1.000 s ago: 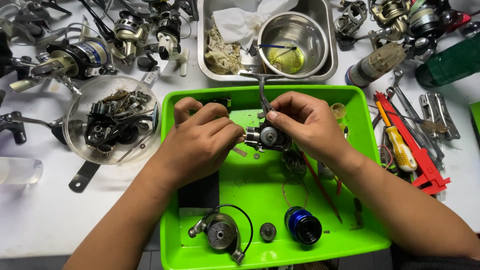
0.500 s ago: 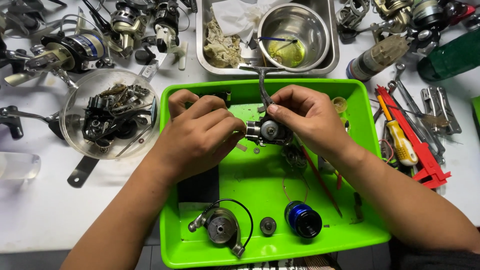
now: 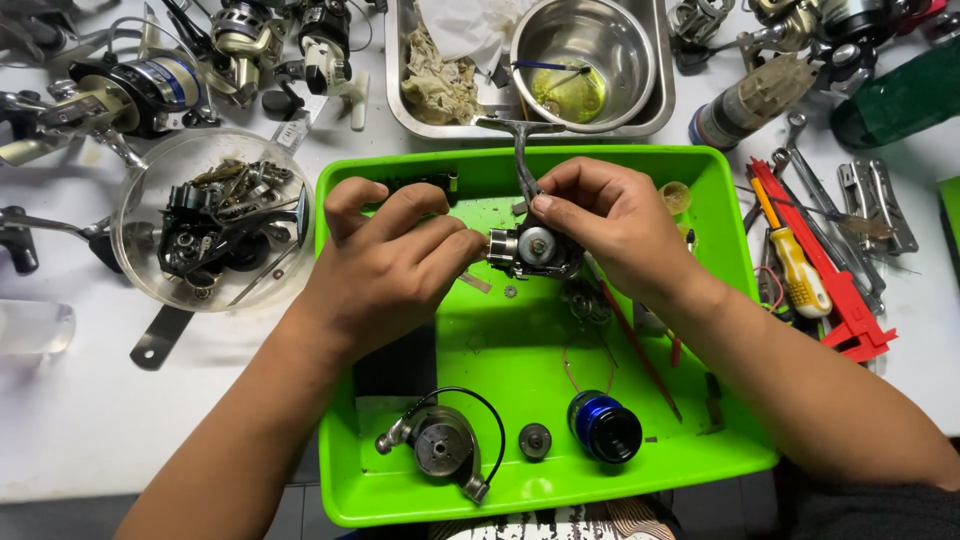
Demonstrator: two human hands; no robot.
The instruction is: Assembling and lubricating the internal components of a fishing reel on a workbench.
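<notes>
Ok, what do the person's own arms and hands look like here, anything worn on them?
Both are bare. The left hand and right hand wear no gloves, and no rings, watch or wristband show. Both forearms are uncovered down to the bottom edge of the picture. Only at the lower right corner does a bit of dark fabric appear by the right arm, possibly a sleeve or other clothing.

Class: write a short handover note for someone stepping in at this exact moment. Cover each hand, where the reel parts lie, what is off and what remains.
Left hand: fingertips pinched at the side of the reel body.
Right hand: holds the reel body over the green tray.
Already off, lying in the tray: rotor with bail, small round part, blue spool.
Left: the reel body looks not fully stripped; a washer lies loose below it.
</notes>
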